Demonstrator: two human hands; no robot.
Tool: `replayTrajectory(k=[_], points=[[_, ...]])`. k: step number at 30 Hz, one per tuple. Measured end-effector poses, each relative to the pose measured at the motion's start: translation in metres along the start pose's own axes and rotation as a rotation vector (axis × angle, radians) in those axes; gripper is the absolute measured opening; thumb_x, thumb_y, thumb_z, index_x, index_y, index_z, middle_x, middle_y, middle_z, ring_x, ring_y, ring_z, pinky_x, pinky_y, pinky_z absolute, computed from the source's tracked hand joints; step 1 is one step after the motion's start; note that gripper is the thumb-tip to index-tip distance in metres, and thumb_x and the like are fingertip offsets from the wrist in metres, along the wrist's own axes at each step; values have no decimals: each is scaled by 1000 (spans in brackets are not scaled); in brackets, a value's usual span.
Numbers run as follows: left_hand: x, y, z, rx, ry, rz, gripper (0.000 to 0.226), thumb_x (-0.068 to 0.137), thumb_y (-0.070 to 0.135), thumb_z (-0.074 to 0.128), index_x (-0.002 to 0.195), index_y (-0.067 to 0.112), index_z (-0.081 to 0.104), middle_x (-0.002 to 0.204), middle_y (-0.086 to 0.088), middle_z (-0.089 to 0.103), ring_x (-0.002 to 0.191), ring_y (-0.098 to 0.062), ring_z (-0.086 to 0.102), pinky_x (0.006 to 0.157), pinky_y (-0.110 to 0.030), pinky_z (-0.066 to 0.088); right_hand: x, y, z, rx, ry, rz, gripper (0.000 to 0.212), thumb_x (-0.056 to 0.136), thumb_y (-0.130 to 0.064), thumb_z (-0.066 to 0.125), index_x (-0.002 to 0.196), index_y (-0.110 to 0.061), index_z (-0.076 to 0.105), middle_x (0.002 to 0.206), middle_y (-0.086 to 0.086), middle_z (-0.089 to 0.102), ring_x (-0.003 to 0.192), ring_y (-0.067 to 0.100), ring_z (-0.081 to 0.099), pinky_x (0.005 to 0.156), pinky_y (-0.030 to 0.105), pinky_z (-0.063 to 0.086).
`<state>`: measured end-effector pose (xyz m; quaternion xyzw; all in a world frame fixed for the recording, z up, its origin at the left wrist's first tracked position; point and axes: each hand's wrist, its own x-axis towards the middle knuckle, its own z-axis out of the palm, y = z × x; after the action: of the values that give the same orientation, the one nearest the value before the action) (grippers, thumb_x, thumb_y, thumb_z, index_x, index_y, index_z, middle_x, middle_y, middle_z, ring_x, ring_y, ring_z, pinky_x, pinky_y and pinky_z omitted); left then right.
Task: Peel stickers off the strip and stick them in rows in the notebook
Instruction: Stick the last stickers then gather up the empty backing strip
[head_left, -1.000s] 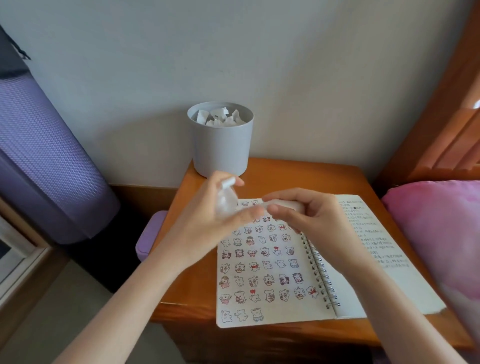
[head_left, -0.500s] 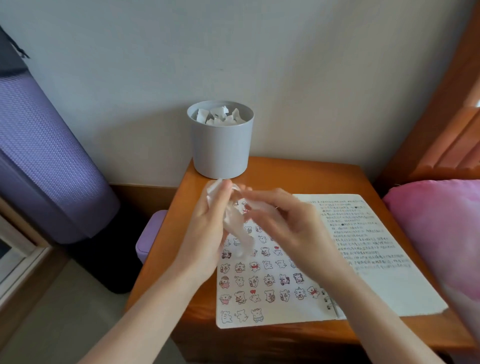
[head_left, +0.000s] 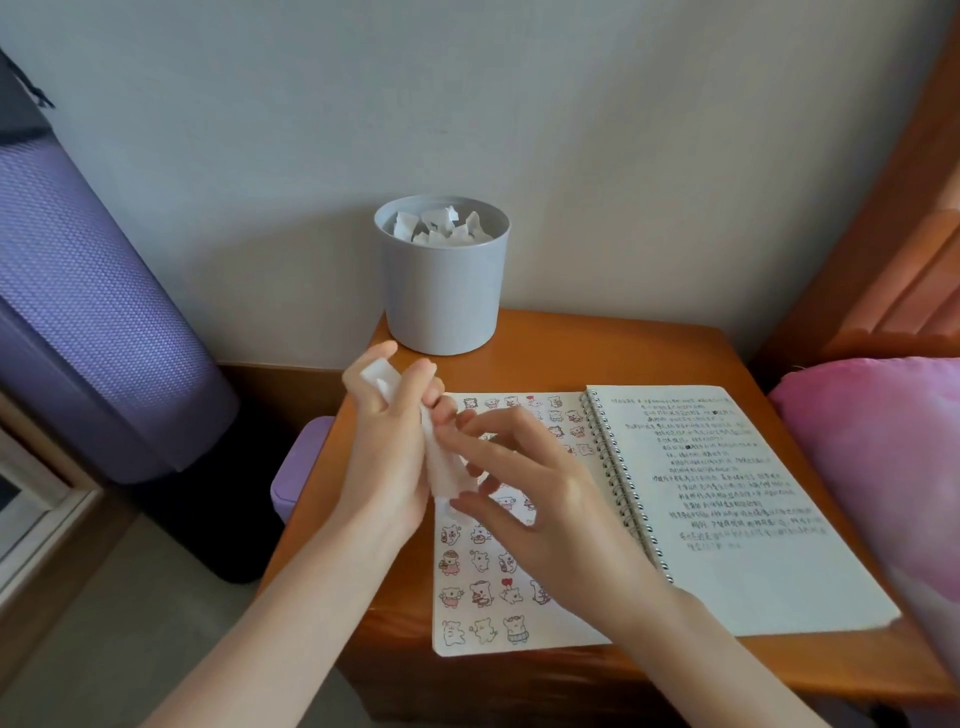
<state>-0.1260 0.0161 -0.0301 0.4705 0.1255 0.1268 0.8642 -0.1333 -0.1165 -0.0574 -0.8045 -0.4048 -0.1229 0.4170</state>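
Over wooden nightstand (head_left: 550, 358), centre frame: has swung strip (head_left: 435, 464) from level to upright above notebook (head_left: 737, 561), clenched in left hand (head_left: 387, 467); right hand (head_left: 545, 512) at its lower edge, pinching or touching unclear. Probably starting next peel.

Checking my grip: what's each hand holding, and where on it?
Left hand grips the strip by its upper part. Right hand has fingertips at its lower end; a pinch cannot be told.
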Motion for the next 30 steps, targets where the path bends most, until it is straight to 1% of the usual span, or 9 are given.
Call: replayTrajectory(k=[5, 8, 10, 13, 16, 21, 25, 27, 30], points=[[-6, -3, -2, 71, -77, -119, 14, 93, 33, 55, 102, 22, 54, 73, 1, 44, 63, -10, 49, 52, -20, 46, 4, 5, 3, 41, 167, 2, 30, 80, 0, 68, 109, -6, 69, 102, 1, 59, 89, 3, 57, 77, 23, 51], [-6, -1, 4, 266, -100, -172, 27, 94, 42, 46, 102, 19, 59, 108, -4, 57, 90, -18, 61, 66, -21, 53, 6, 6, -1, 74, 293, 59, 15, 78, -1, 69, 92, -5, 74, 94, -2, 62, 89, 1, 58, 75, 15, 48], [2, 1, 11, 453, -106, -181, 38, 100, 40, 34, 89, 13, 57, 125, -11, 56, 77, -9, 58, 55, -7, 46, 8, 6, -2, 90, 369, 113, 12, 76, -1, 71, 87, -5, 75, 91, -2, 63, 85, 0, 59, 72, 10, 46], [1, -2, 0, 500, -183, -109, 44, 104, 33, 27, 81, 6, 53, 107, -11, 58, 70, -1, 52, 58, -3, 41, 10, 7, 1, 56, 437, 136, 12, 76, 0, 70, 85, -5, 74, 92, -1, 63, 83, 0, 59, 68, 9, 46], [-14, -11, 4, 439, -308, -126, 42, 94, 55, 39, 107, 19, 55, 96, -13, 65, 89, -21, 65, 83, -35, 54, 10, 10, 4, 16, 443, 125, 12, 78, 0, 67, 87, -4, 74, 95, 1, 62, 83, 5, 59, 65, 19, 52], [-18, -21, 3, 597, -279, 43, 41, 82, 59, 44, 108, 29, 56, 91, -12, 69, 92, -19, 68, 88, -40, 55, 13, 9, 8, -63, 444, 142, 7, 79, 1, 65, 76, -1, 70, 97, 1, 61, 78, 7, 55, 64, 17, 46], [-19, -21, 4, 578, -282, 131, 32, 93, 43, 41, 108, 24, 62, 86, -1, 73, 81, -15, 69, 75, -29, 57, 13, 7, 8, -37, 385, 199, 9, 79, 4, 67, 76, -5, 70, 110, -3, 56, 92, 3, 54, 70, 10, 44], [-18, -21, 4, 546, -264, 131, 32, 96, 39, 40, 109, 22, 63, 82, -14, 69, 71, -27, 63, 64, -35, 54, 14, 7, 9, -123, 355, 205, 10, 81, -3, 69, 78, -12, 72, 117, -3, 56, 104, 10, 48, 80, 14, 41], [-14, -21, 0, 550, -205, 134, 32, 97, 40, 39, 114, 24, 60, 73, -7, 59, 62, -13, 58, 52, -18, 47, 17, 6, 2, -242, 245, 184, 10, 85, -25, 67, 92, -29, 74, 124, -10, 54, 115, 18, 35, 92, 26, 36]])
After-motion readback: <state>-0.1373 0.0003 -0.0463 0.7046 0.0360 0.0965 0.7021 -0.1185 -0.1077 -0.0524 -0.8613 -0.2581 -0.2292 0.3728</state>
